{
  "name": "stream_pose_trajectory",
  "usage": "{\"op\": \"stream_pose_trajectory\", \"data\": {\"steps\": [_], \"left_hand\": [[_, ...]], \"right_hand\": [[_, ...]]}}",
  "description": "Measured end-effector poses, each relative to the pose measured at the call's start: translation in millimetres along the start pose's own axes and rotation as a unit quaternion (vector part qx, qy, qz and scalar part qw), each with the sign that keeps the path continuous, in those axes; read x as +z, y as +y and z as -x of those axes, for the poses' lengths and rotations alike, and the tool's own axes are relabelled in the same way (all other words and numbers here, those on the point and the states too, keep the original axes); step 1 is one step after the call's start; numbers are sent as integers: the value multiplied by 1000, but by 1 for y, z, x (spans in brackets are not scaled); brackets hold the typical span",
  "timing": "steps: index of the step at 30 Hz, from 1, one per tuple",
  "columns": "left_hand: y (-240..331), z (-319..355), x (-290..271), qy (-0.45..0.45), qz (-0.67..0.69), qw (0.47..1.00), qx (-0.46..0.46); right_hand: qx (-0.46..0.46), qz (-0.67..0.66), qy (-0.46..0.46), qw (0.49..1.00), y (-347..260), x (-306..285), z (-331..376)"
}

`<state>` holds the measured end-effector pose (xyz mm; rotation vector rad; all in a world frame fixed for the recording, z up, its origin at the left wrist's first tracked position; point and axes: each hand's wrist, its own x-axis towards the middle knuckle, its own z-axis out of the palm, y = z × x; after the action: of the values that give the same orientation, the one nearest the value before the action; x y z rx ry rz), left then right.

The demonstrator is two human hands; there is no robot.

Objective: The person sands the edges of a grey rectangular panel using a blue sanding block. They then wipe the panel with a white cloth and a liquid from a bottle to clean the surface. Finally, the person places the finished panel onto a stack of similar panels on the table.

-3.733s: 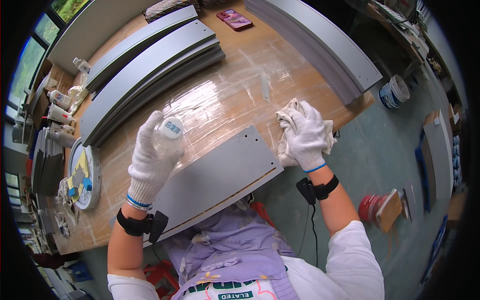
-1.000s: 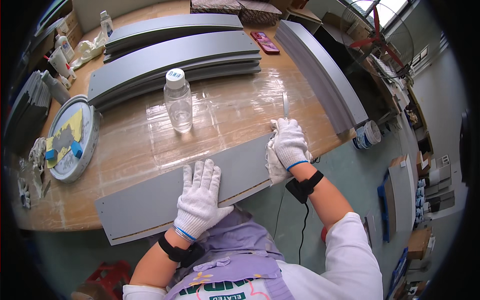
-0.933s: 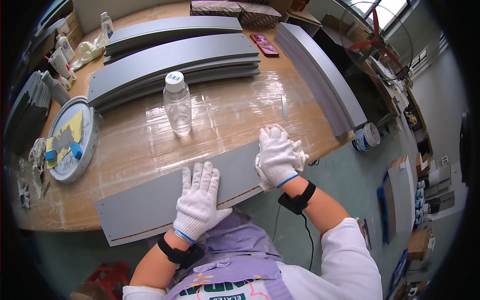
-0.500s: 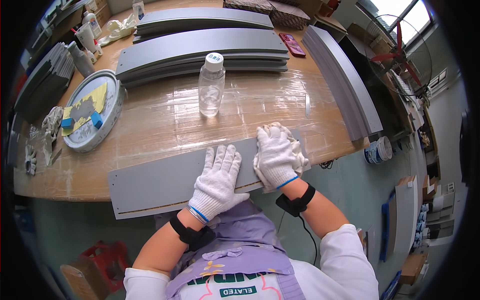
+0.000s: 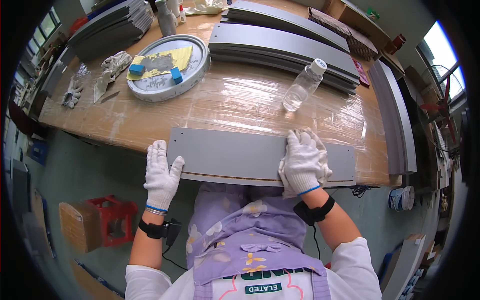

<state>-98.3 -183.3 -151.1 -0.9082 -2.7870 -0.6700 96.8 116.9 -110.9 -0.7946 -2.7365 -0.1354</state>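
A long grey panel (image 5: pixel 230 150) lies along the near table edge, with small holes at its ends and a brown slot near its front side. My left hand (image 5: pixel 161 177), in a white knit glove, is at the panel's left end. Its fingers stretch out beside that end, thumb apart and against the panel's corner. Farther right, my gloved right hand (image 5: pixel 302 160) presses a bunched off-white cloth (image 5: pixel 321 159) onto the panel's top; the cloth partly hides under the palm. Behind the panel, a clear capped bottle (image 5: pixel 302 87) stands on the table.
A round lid (image 5: pixel 197 75) carries yellow sandpaper and two blue blocks. Grey panels (image 5: pixel 285 47) are stacked at the back, with another stack (image 5: pixel 395 120) along the right edge. A crumpled rag (image 5: pixel 111 72) and scraper (image 5: pixel 110 97) lie left. A red stool (image 5: pixel 114 220) stands below.
My left hand has gone from the panel's middle to its left end. My right hand and the cloth sit slightly farther from the right end. The view has swung left.
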Motion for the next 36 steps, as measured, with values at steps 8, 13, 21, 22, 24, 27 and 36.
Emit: {"op": "stream_pose_trajectory", "data": {"steps": [8,13,21,22,24,27,36], "left_hand": [[-6,4,2,49,379,910,-161],[40,1,-35,122,322,937,-59],[150,-19,-27,32,688,725,-1],[144,-22,-23,24,726,687,-29],[134,-34,-14,-5,800,594,-80],[170,-52,-28,0,820,548,-168],[66,-99,-53,35,782,617,-75]], "right_hand": [[-226,-375,-83,895,-178,-12,-52],[-175,-125,157,964,-126,-17,-84],[8,-868,-166,468,-136,-51,-23],[-5,-837,-219,502,-126,-66,-24],[-21,-758,-311,573,-90,-109,-22],[-139,-693,-224,670,-61,-107,-17],[-67,-759,-317,565,124,-112,-13]]}}
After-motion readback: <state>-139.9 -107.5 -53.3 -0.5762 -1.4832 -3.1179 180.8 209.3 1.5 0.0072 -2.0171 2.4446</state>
